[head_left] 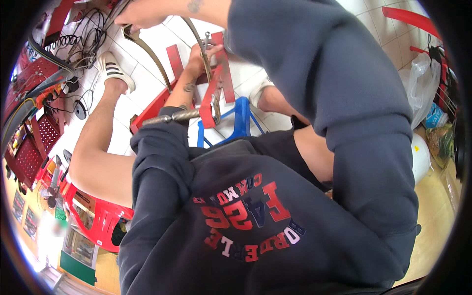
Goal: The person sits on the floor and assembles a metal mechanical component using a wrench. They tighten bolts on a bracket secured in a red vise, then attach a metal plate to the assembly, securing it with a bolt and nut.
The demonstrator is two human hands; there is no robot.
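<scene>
White tiled floor (171,35) | brassy metal strip (156,59): thin, curved | red frame (153,109)

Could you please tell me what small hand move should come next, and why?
Perhaps settle the left hand more firmly around the wrench, since it is right beside it, down at the red frame, while the right hand grips the upper end of a curved metal strip and could steady it.

Wht tiled flr (140,78): blk cables (93,37) tangled far L; red metal stand (152,110), blu stool (241,115) ctr.
</scene>
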